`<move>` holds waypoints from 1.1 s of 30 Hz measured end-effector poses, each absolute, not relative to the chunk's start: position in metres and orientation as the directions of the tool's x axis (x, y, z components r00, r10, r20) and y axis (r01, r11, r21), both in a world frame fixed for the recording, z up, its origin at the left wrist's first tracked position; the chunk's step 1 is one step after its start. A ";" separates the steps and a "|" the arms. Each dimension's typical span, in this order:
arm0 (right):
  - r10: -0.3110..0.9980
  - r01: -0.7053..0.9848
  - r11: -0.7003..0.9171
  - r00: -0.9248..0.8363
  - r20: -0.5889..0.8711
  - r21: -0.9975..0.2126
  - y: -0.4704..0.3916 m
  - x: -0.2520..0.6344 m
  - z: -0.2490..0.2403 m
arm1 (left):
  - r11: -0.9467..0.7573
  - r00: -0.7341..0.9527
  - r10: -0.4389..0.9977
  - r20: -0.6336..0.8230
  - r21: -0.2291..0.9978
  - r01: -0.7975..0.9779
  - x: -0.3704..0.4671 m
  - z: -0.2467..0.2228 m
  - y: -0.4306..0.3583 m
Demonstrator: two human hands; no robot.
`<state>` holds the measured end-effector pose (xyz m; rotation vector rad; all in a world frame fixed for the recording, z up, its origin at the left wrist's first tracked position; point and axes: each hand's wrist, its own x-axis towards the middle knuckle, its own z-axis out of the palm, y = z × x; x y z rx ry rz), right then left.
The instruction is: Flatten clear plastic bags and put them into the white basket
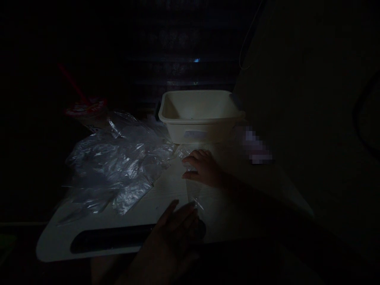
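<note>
Head view: a pale table (pixel 169 188) bears plastic bags (pixel 118 158) in a dark room (pixel 311 79).

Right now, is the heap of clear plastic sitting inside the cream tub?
No, the heap of clear plastic lies on the white tabletop, to the left of the cream tub.

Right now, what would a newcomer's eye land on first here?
Probably the pale tub at the far side of the table, bright against the dark. Next, the shiny heap of clear plastic on the left, in front of a red-topped cup. Then the right hand over a clear plastic piece, with the left hand nearer the camera.
</note>
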<state>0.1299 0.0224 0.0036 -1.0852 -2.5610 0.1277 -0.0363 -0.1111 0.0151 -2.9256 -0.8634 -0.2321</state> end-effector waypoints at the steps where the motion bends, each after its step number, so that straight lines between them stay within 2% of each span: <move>1: 0.711 0.678 0.701 -0.642 0.286 -0.222 0.022 0.130 0.004 | -0.840 0.833 0.529 0.163 -0.043 0.541 -0.035 0.015 -0.111; 8: 0.707 0.673 0.705 -0.647 0.284 -0.222 0.021 0.131 0.005 | -0.849 0.856 0.493 0.157 -0.130 0.513 -0.039 0.007 -0.118; 12: 0.706 0.673 0.707 -0.649 0.284 -0.220 0.022 0.130 0.004 | -0.857 0.861 0.486 0.150 -0.110 0.503 -0.040 0.013 -0.120; 14: 0.700 0.668 0.712 -0.653 0.290 -0.214 0.023 0.130 0.004 | -0.870 0.868 0.476 0.140 -0.069 0.488 -0.040 0.019 -0.119; 20: 0.697 0.666 0.714 -0.648 0.308 -0.214 0.022 0.130 0.003 | -0.886 0.870 0.450 0.201 0.220 0.408 -0.040 0.027 -0.120; 24: 0.703 0.661 0.709 -0.640 0.309 -0.244 0.022 0.129 0.003 | -0.838 0.800 0.536 0.268 0.283 0.467 -0.040 0.027 -0.111; 28: 0.728 0.608 0.684 -0.605 0.324 -0.403 0.028 0.130 0.008 | -0.675 0.647 0.737 0.193 0.228 0.701 -0.032 0.025 -0.085; 31: 0.763 0.545 0.638 -0.543 0.351 -0.544 0.033 0.142 0.022 | -0.654 0.648 0.757 0.089 0.119 0.747 -0.026 0.018 -0.068; 33: 0.819 0.579 0.569 -0.461 0.341 -0.584 0.033 0.158 0.034 | -0.660 0.659 0.751 0.043 0.065 0.748 -0.025 0.013 -0.064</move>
